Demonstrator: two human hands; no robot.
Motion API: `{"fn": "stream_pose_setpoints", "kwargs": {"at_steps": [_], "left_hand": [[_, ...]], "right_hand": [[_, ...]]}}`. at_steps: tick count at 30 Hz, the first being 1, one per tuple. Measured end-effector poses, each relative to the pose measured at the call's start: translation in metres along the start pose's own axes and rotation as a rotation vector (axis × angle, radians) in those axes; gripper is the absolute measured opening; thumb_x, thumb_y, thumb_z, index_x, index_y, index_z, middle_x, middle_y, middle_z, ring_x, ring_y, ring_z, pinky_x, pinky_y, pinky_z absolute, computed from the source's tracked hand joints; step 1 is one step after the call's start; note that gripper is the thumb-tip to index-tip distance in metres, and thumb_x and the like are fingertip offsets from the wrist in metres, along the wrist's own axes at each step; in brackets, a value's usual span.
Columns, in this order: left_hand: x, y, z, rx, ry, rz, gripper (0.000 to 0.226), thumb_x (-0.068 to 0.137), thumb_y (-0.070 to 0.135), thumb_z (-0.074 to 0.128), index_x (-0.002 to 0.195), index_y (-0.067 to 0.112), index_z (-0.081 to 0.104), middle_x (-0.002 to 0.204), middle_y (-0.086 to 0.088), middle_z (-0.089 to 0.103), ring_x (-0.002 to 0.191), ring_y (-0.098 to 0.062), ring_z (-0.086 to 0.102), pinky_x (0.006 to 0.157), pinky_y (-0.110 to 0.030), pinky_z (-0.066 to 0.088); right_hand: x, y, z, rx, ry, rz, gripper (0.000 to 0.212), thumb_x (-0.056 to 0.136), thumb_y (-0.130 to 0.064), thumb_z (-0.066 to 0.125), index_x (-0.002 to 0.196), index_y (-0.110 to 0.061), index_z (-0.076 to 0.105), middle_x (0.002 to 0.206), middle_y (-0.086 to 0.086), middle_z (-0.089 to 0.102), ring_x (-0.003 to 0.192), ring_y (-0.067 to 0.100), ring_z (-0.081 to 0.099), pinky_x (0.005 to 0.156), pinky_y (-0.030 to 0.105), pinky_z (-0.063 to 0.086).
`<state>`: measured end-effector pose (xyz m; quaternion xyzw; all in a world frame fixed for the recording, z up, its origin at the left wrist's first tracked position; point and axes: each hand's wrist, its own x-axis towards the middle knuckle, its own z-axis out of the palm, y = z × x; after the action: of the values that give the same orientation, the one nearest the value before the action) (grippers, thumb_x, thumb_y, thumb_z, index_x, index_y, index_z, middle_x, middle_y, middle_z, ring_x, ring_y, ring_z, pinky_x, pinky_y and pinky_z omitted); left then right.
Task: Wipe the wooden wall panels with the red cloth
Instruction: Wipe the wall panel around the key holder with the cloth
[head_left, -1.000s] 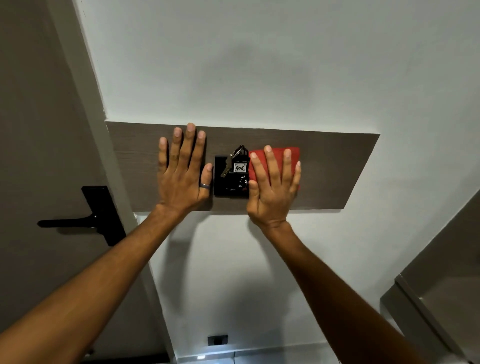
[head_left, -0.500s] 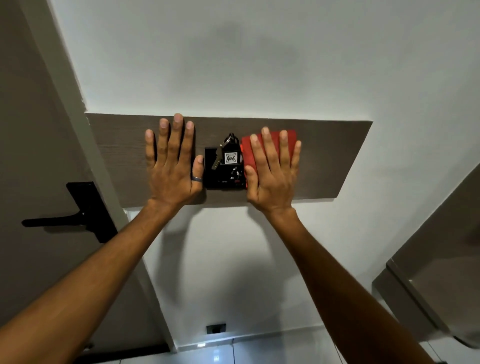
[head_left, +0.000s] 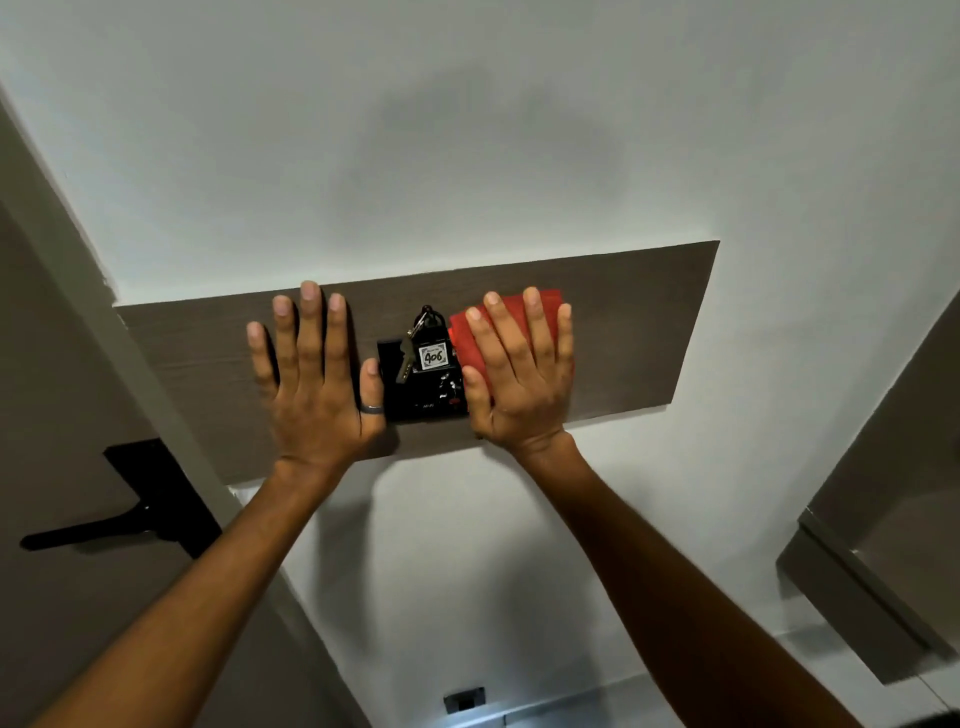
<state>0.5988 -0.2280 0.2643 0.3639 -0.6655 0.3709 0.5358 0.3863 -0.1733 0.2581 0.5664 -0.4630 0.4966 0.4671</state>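
Note:
A dark brown wooden wall panel (head_left: 644, 338) runs across the white wall. My right hand (head_left: 524, 379) lies flat on a folded red cloth (head_left: 545, 304) and presses it against the panel, right of a black key holder. Most of the cloth is hidden under the palm and fingers. My left hand (head_left: 317, 379) rests flat on the panel with fingers spread and a ring on the thumb, holding nothing.
A black key holder (head_left: 426, 384) with a key and a tag marked 406 sits between my hands. A door with a black lever handle (head_left: 130, 514) is at the left. A brown cabinet edge (head_left: 852, 571) juts in at the right. A wall socket (head_left: 465, 699) sits low.
Both hands stay flat beside the key holder; the cloth stays under my right hand. The view has tilted, so the panel now slopes up to the right.

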Motion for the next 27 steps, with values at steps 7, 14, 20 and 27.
{"fn": "stream_pose_setpoints", "kwargs": {"at_steps": [7,14,20,27], "left_hand": [[0.0,0.001,-0.001,0.028,0.003,0.027,0.065,0.105,0.035,0.037,0.162,0.007,0.021,0.17,-0.008,0.008,0.158,-0.027,0.004,0.129,-0.05,0.004],[0.005,-0.001,-0.001,0.038,0.013,0.025,0.066,0.105,0.036,0.037,0.162,0.008,0.021,0.171,-0.008,0.008,0.158,-0.027,0.005,0.129,-0.05,0.005],[0.001,0.0,0.001,0.029,0.007,0.018,0.066,0.104,0.035,0.038,0.161,0.006,0.023,0.168,-0.01,0.015,0.158,-0.027,0.004,0.129,-0.05,0.005],[0.001,0.0,-0.001,0.031,-0.011,0.015,0.065,0.104,0.035,0.039,0.16,0.005,0.025,0.165,-0.016,0.024,0.158,-0.026,0.002,0.129,-0.05,0.004]], "right_hand": [[-0.051,-0.003,0.006,-0.013,0.024,0.013,0.047,0.105,-0.04,0.043,0.148,-0.021,0.047,0.149,0.009,0.05,0.155,0.034,0.028,0.126,0.062,0.022],[-0.012,0.0,0.005,0.014,0.059,-0.013,0.043,0.104,-0.038,0.044,0.142,-0.022,0.055,0.147,0.008,0.057,0.148,0.037,0.04,0.124,0.061,0.027],[-0.012,0.019,0.005,0.0,0.052,-0.153,0.045,0.103,-0.04,0.041,0.141,-0.022,0.058,0.145,0.009,0.058,0.143,0.038,0.046,0.122,0.062,0.031],[-0.037,-0.021,0.007,0.038,0.057,0.107,0.044,0.107,-0.039,0.037,0.144,-0.023,0.053,0.149,0.008,0.052,0.152,0.035,0.033,0.126,0.059,0.023]]}}
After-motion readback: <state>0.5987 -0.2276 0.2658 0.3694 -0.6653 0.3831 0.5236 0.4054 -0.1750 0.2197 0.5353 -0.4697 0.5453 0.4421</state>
